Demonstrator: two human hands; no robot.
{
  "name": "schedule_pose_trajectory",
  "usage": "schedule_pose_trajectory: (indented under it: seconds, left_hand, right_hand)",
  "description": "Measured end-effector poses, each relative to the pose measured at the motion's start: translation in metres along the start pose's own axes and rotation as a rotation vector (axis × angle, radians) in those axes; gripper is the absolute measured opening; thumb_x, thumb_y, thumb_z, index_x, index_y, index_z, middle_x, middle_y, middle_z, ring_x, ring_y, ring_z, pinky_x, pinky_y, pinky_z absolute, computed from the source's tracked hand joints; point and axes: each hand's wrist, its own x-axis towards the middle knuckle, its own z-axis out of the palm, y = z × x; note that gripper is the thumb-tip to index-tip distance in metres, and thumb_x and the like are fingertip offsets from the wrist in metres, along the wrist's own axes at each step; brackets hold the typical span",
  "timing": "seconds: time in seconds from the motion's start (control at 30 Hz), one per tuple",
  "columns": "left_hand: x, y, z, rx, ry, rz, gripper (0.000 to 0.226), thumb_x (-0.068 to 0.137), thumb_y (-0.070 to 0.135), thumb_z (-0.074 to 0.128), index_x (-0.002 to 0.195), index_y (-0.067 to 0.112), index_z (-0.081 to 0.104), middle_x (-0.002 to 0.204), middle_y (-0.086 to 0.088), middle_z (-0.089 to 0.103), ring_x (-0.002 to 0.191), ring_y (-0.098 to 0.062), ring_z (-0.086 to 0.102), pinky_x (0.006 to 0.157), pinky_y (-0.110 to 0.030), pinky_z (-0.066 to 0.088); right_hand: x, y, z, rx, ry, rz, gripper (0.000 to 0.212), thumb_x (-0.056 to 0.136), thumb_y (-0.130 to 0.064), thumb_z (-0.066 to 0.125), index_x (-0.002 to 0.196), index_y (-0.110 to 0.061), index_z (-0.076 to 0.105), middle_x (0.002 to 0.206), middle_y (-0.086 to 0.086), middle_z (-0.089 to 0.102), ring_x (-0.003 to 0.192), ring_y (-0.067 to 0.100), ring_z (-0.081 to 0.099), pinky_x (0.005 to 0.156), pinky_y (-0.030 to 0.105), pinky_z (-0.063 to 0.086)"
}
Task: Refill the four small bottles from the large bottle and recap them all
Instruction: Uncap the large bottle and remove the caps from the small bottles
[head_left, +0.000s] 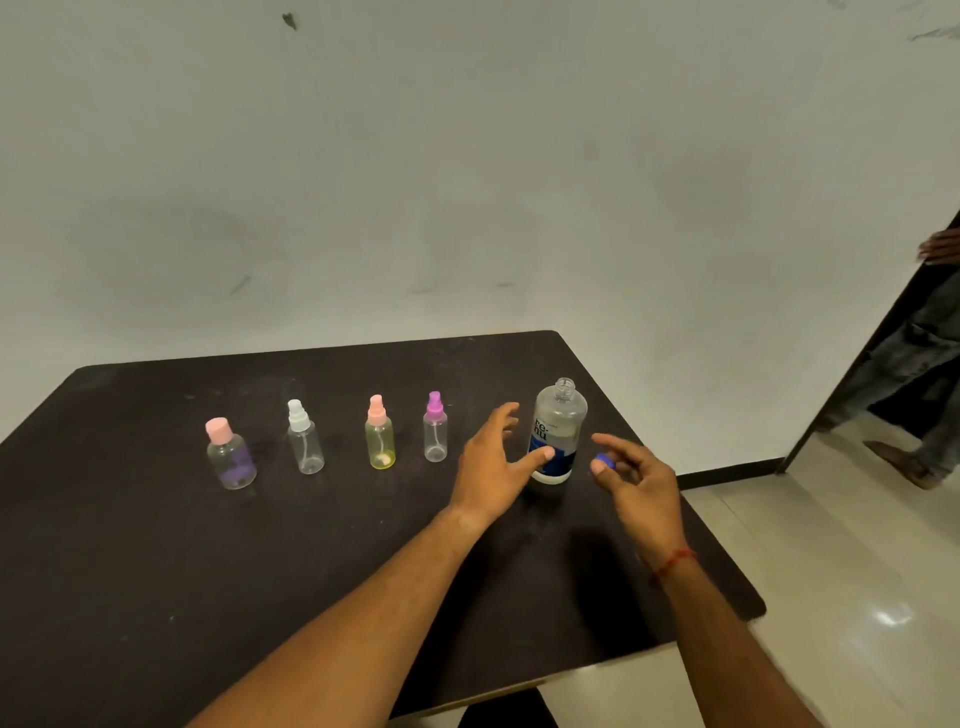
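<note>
The large clear bottle (558, 431) with a blue label stands uncapped at the right of the dark table (156, 545). My left hand (493, 457) is spread open just left of it, thumb by the label. My right hand (639, 478) pinches the bottle's blue cap (603, 460) to the right of the bottle. Four small bottles stand capped in a row to the left: a round one with a pink cap (231, 457), a clear sprayer with a white top (305, 439), a yellow sprayer with a pink top (380, 436), and a clear sprayer with a purple top (435, 428).
The table's right edge lies close behind my right hand, with tiled floor (831, 571) beyond it. Another person's legs (914, 395) stand in a doorway at the far right. A pale wall runs behind the table.
</note>
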Motion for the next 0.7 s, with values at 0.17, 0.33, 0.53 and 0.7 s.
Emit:
schedule_pose_trajectory:
  seconds: [0.17,0.33,0.53,0.7]
  left_hand:
    - [-0.026,-0.022,-0.026,0.017,0.071,-0.002,0.065,0.081,0.047,0.08,0.137,0.03,0.052,0.129,0.011,0.062,0.114,-0.001,0.059,0.093,-0.016,0.048]
    - [-0.038,-0.032,-0.045,0.041,0.1,-0.022,0.061,0.083,0.044,0.079,0.136,0.026,0.054,0.128,0.009,0.063,0.113,-0.004,0.061,0.093,-0.018,0.046]
    - [-0.045,-0.033,-0.056,0.032,0.105,-0.046,0.061,0.084,0.043,0.078,0.137,0.029,0.053,0.127,0.013,0.061,0.113,-0.003,0.06,0.09,-0.013,0.043]
    - [-0.048,-0.038,-0.066,0.014,0.153,-0.044,0.055,0.083,0.041,0.079,0.131,0.026,0.057,0.124,0.012,0.064,0.112,-0.002,0.061,0.096,-0.022,0.049]
  right_hand:
    - [-0.02,0.019,0.012,-0.168,0.017,0.055,0.011,0.084,-0.012,0.074,0.086,-0.023,0.072,0.1,-0.007,0.062,0.09,0.007,0.063,0.089,0.028,0.054]
    - [-0.03,0.025,0.022,-0.279,-0.032,0.058,0.016,0.078,-0.013,0.08,0.078,-0.022,0.067,0.093,-0.006,0.061,0.082,0.009,0.064,0.073,0.018,0.051]
    - [-0.035,0.028,0.024,-0.32,-0.064,0.037,0.028,0.075,-0.011,0.081,0.084,-0.027,0.06,0.096,-0.011,0.059,0.089,0.007,0.061,0.081,0.023,0.052]
    - [-0.041,0.022,0.026,-0.335,0.0,-0.095,0.044,0.074,-0.012,0.083,0.1,-0.033,0.053,0.106,-0.011,0.054,0.091,0.005,0.058,0.074,0.013,0.046]
